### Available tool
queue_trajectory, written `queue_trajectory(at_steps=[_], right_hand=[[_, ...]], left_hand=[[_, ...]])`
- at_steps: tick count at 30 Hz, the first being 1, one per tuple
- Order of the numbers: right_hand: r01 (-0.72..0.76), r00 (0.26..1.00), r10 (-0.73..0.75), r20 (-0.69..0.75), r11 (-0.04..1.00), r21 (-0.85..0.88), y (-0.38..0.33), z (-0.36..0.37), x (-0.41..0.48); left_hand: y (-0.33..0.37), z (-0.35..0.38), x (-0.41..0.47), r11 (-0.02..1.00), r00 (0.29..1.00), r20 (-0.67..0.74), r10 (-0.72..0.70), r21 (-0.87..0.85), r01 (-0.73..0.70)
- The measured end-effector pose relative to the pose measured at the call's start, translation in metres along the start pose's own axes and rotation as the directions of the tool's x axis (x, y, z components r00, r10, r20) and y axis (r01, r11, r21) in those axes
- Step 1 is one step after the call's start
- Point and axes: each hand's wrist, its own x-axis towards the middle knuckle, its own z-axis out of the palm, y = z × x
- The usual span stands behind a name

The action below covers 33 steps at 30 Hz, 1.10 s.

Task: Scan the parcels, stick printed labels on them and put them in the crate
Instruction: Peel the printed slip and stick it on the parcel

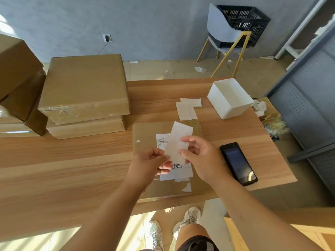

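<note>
A flat brown parcel (145, 132) lies on the wooden table (63, 169) in front of me, with a white shipping label (178, 173) stuck on its top. Above it I hold a white printed label sheet (178, 140). My left hand (151, 164) pinches its lower left corner and my right hand (199, 157) pinches its right edge. The black handheld scanner (238, 163) lies on the table right of the parcel. The black crate (243, 24) sits on a chair by the far wall.
Stacked brown boxes (85, 87) fill the table's left side. Loose label sheets (187, 109) and a white open box (229, 97) lie at the back right. A grey metal rack (308, 98) stands on the right, with scrap packaging (272, 120) beside it.
</note>
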Motion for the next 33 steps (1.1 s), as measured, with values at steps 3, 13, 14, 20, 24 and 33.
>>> queue_trajectory(at_steps=[3,13,14,20,24,33], right_hand=[[-0.001,1.0,0.001,0.0,1.0,0.026,0.001,-0.001,0.001],[0.012,0.999,-0.013,0.047,1.0,0.012,-0.001,-0.001,0.008],[0.014,0.999,-0.014,0.052,1.0,0.016,-0.001,-0.001,0.009],[0.011,0.998,-0.012,0.066,1.0,0.015,0.0,-0.002,0.014],[0.012,0.998,-0.012,0.066,1.0,0.0,-0.001,-0.003,0.016],[-0.02,0.997,0.025,0.075,0.997,-0.068,0.002,0.0,0.016]], left_hand=[[-0.001,-0.004,-0.001,1.0,1.0,-0.002,-0.004,0.002,0.004],[0.004,-0.007,-0.004,0.99,0.999,-0.008,0.033,0.136,-0.031],[0.004,-0.008,-0.005,0.99,0.999,-0.004,0.038,0.137,-0.037],[0.007,-0.011,-0.004,0.988,0.997,0.035,0.073,0.133,-0.077],[0.007,-0.011,-0.004,0.99,0.996,0.044,0.079,0.111,-0.084],[0.01,-0.012,-0.002,0.992,0.994,0.068,0.08,0.088,-0.086]])
